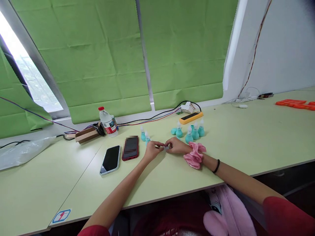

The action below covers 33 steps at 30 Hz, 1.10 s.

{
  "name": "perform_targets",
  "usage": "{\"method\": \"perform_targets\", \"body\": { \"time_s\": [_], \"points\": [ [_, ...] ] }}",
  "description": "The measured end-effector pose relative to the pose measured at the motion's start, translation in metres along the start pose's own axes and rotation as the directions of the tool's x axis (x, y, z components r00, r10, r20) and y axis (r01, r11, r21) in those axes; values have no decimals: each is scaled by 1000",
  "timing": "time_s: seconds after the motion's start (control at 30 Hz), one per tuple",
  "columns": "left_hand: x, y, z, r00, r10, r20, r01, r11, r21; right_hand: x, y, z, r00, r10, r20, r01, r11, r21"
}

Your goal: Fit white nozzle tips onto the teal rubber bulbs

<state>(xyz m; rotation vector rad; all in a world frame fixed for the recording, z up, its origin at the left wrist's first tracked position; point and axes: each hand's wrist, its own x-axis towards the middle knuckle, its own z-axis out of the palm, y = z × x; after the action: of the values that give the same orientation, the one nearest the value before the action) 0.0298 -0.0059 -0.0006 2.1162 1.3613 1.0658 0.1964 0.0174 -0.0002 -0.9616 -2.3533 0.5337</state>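
My left hand [154, 150] and my right hand [176, 146] meet above the table, fingertips almost touching. Between them they pinch a small translucent white piece [165, 148], mostly hidden by the fingers. Just beyond my right hand stand several teal bulb-shaped bottles [189, 137] with translucent white tips. Among these is a teal piece [173, 131] without a visible tip. Two more bulbs of the same kind [143, 135] stand behind my left hand. A pink scrunchie [194, 155] and a black bracelet [216, 166] circle my right wrist and forearm.
Left of my hands lie a red-cased phone [130, 148] and a light-cased phone [110, 160]. Farther back are a red-capped bottle [107, 122], an open cardboard box [87, 135], cables and a yellow power strip [191, 117]. Orange pieces [295, 104] lie far right.
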Motion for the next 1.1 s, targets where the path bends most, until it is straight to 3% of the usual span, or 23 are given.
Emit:
{"method": "perform_targets", "body": {
  "time_s": [0.33, 0.8, 1.1],
  "points": [
    [-2, 6, -3, 978, 199, 56, -207, 936, 285, 3, 2, 0, 1000, -13, -13, 13, 1000, 15],
    [1, -2, -2, 986, 152, 71, -167, 924, 344, 1, 1, 0, 999, -14, -44, 17, 997, 71],
    [1, 2, -5, 965, 165, 205, -221, 931, 290, 1, 1, 0, 999, -20, -29, 21, 999, 50]
  ]
}}
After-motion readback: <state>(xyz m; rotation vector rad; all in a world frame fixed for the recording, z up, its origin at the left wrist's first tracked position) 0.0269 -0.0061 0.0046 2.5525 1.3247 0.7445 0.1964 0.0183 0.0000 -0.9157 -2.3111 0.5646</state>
